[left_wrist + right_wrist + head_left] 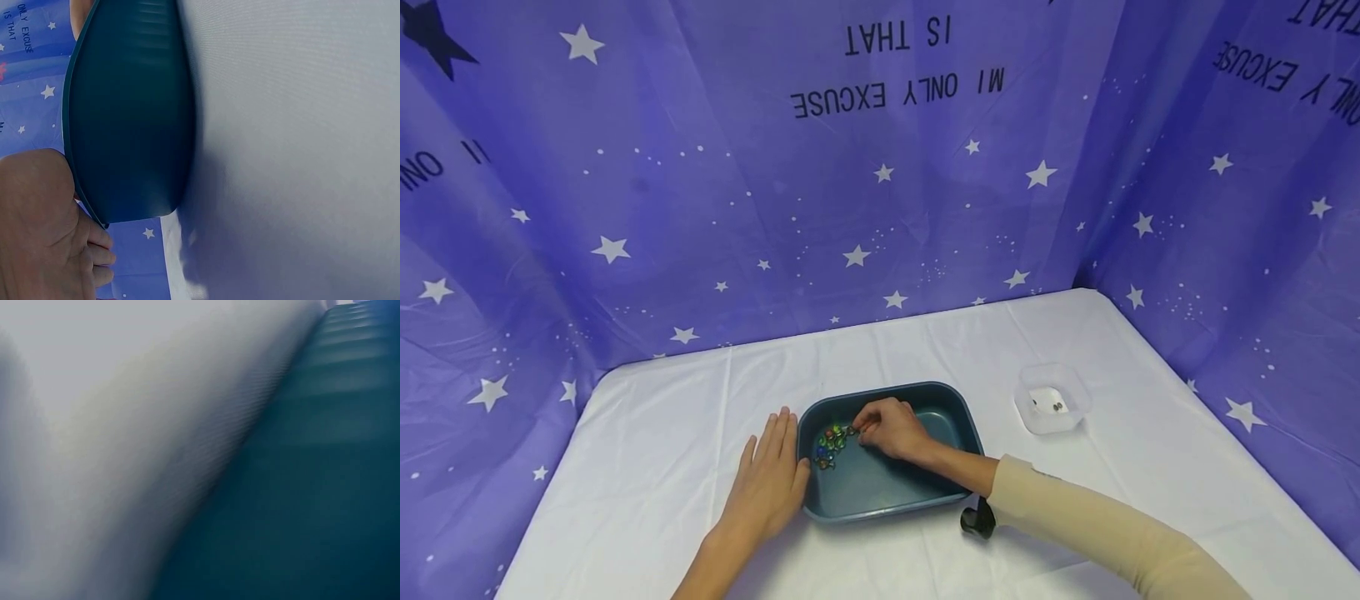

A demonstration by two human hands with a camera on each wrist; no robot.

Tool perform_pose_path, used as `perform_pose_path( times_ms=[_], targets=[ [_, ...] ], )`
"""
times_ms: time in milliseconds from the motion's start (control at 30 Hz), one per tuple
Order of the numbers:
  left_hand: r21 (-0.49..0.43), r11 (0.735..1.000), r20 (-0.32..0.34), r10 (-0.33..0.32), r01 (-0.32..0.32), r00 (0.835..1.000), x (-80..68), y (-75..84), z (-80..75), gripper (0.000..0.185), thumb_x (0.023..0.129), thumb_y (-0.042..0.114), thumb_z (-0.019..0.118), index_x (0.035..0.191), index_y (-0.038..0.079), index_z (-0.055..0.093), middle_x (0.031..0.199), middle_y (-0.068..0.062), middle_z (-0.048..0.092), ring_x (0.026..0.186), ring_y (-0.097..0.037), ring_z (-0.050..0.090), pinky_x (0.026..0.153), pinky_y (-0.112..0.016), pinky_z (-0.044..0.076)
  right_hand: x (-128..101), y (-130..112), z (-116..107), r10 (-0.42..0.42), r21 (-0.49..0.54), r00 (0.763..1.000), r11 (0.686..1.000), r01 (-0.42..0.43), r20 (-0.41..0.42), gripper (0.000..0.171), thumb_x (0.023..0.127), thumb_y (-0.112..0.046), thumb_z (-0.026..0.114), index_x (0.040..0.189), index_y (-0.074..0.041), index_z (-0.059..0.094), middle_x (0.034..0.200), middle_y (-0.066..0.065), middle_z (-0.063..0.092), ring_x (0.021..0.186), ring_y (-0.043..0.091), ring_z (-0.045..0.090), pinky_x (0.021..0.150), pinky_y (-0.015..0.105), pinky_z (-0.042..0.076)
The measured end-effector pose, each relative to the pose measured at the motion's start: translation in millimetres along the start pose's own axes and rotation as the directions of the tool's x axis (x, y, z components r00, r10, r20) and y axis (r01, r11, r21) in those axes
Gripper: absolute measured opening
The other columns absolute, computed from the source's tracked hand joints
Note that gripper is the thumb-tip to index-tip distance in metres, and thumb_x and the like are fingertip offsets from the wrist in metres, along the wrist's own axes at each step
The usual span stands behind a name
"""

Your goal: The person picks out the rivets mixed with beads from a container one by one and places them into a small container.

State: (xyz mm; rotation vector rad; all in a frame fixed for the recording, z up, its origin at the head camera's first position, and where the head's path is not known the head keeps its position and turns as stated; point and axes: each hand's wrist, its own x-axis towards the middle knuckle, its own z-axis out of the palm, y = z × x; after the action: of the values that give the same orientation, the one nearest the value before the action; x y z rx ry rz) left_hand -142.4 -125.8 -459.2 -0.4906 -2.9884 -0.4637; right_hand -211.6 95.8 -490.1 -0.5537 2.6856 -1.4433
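A dark teal plastic basin (887, 504) stands on the white-clothed table, with a cluster of colourful glass marbles (827, 446) on its floor at the left. My right hand (895, 429) reaches in over the right side, and its thumb and fingertips pinch a marble at the cluster's right edge; the fingers partly hide it. Outside the basin, my left hand (767, 487) lies flat with straight fingers, its thumb touching the left rim. In the left wrist view, the left hand (40, 228) is beside the basin's rim. The right wrist view shows only the basin's outer wall (319, 487) and tablecloth.
A translucent plastic container (1052, 421) holding a few small dark bits stands to the right of the basin. A black strap-like piece (977, 521) hangs at the right wrist. Purple star-patterned curtains (820, 208) enclose the table (647, 467) behind and at the sides.
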Motion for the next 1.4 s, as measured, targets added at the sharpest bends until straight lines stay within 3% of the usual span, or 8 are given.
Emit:
perform_pose_path(
  times_ms=[467, 700, 1067, 1400],
  targets=[
    [0.013, 1.000, -0.008, 0.007, -0.006, 1.000, 4.4, -0.1, -1.0, 0.065, 0.100, 0.022, 0.052, 0.151, -0.012, 0.029, 0.159, -0.026, 0.025, 0.147, -0.041, 0.020, 0.114, -0.062, 0.018, 1.3, -13.3, -13.9, -0.014, 0.135, 0.997, 0.991, 0.023, -0.069, 0.014, 0.084, 0.000, 0.076, 0.098, 0.000, 0.076, 0.087, 0.002, 0.074, 0.074, 0.007, 0.069, 0.064, 0.022, 0.055],
    [0.015, 1.000, -0.001, -0.001, 0.001, 1.000, 2.9, -1.1, 0.6, 0.065, 0.101, 0.022, 0.052, 0.151, -0.012, 0.029, 0.159, -0.026, 0.025, 0.147, -0.042, 0.021, 0.114, -0.063, 0.018, 2.5, -18.4, -22.7, -0.030, 0.189, 0.995, 0.981, 0.048, -0.094, 0.016, 0.084, 0.000, 0.076, 0.101, 0.001, 0.075, 0.089, 0.004, 0.074, 0.078, 0.009, 0.070, 0.069, 0.023, 0.055],
    [0.013, 1.000, -0.005, -0.001, 0.001, 1.000, 1.5, -1.3, 1.4, 0.065, 0.100, 0.022, 0.053, 0.151, -0.011, 0.029, 0.159, -0.026, 0.025, 0.147, -0.041, 0.020, 0.114, -0.062, 0.018, -8.1, -33.1, -51.6, -0.059, 0.233, 0.994, 0.969, 0.080, -0.094, 0.018, 0.090, -0.005, 0.073, 0.108, -0.003, 0.074, 0.101, 0.008, 0.073, 0.089, 0.016, 0.070, 0.078, 0.027, 0.056],
    [0.007, 1.000, 0.003, -0.009, 0.009, 1.000, 0.7, -0.9, 1.2, 0.064, 0.101, 0.022, 0.052, 0.151, -0.011, 0.029, 0.159, -0.026, 0.025, 0.147, -0.041, 0.020, 0.114, -0.063, 0.018, -13.5, -25.7, -78.2, -0.031, 0.298, 0.985, 0.951, 0.081, -0.168, 0.020, 0.089, -0.002, 0.073, 0.109, 0.001, 0.073, 0.102, 0.014, 0.073, 0.090, 0.023, 0.070, 0.078, 0.026, 0.055]
  ],
)
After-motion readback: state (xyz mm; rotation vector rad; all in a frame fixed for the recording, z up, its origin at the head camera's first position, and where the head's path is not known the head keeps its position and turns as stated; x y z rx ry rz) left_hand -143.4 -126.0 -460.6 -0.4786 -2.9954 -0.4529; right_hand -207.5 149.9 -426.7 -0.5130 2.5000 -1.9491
